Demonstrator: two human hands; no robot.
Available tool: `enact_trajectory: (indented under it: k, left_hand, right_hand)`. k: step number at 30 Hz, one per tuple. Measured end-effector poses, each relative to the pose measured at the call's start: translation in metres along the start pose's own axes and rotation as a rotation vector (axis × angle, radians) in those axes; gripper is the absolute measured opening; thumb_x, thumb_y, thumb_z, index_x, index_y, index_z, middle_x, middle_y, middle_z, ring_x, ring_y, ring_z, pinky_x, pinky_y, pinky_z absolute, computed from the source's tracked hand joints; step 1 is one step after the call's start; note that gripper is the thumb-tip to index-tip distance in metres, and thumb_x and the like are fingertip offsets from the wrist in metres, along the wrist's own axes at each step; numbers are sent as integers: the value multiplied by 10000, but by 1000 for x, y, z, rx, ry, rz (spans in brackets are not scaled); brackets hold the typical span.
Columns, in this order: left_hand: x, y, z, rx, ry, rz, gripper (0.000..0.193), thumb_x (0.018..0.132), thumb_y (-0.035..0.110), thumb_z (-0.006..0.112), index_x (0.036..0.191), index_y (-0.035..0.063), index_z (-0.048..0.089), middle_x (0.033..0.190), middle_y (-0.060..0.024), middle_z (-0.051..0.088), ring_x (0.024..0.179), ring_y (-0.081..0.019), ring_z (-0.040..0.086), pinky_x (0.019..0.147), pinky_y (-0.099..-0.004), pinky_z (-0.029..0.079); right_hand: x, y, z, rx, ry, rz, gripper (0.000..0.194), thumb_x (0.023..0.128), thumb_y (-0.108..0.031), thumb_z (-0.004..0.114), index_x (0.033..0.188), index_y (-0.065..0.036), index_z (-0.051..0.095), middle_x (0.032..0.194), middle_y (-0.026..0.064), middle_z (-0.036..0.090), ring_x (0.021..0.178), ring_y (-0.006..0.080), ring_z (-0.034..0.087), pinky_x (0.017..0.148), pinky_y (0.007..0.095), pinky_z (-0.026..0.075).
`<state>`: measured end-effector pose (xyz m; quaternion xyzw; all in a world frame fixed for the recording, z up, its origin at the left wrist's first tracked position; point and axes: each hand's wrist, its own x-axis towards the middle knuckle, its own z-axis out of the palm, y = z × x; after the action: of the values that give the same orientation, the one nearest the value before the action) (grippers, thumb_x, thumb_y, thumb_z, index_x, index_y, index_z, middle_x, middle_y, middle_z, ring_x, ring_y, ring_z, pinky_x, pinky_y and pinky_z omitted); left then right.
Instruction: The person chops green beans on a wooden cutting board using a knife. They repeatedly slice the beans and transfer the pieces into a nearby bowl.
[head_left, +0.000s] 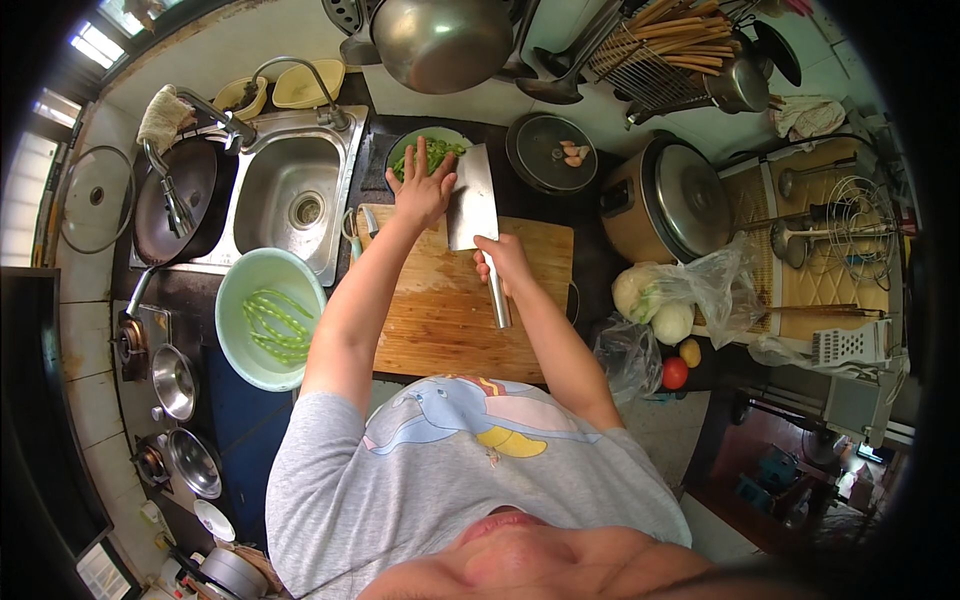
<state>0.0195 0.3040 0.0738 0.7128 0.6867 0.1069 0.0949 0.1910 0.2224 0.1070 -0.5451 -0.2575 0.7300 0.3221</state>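
Observation:
In my right hand (507, 261) is the metal handle of a Chinese cleaver (474, 202), whose broad blade points away from me over the far part of the wooden cutting board (450, 315). My left hand (422, 186), fingers spread, is over the near side of a bowl (391, 155) of cut green beans (442, 141). Whether its palm touches the beans or the blade I cannot tell. Left of the board, a pale green basin (232, 322) holds several long green beans (276, 326). A small knife (370, 222) lies at the board's far left corner.
A steel sink (289, 187) and a wok (176, 191) are at the left. Garlic cloves (574, 153) rest on a dark lid (536, 161) beyond the board. To the right are a rice cooker (660, 199), white vegetables (673, 322), a tomato (674, 372) and plastic bags (630, 358).

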Motion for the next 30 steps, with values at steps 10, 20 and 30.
enact_trajectory:
  k: [10,20,30]
  left_hand:
    - [13,-10,9,-2,40,-51,493,957,481,291,1423,322,321,1555,-75,27,1418,-305,92,1009,-682,89]
    - [12,2,33,205,-141,-69,654,965,505,168,1465,87,207,1531,-56,191,1430,-259,31,1054,-617,-89]
    - [-3,2,22,234,19,-26,551,953,401,364,1383,57,386,1485,-83,291,1409,-296,123,1046,-631,1]
  right_hand:
    - [-25,3,-9,-28,4,2,159,846,-153,600,801,-35,504,596,35,518,424,90,460,375,254,378]
    - [-54,12,-38,47,91,-39,167,861,-168,599,837,-27,512,619,44,517,442,100,463,383,261,369]
    - [-63,14,-52,78,127,-75,157,863,-165,599,828,-32,523,624,46,528,437,100,474,378,256,371]
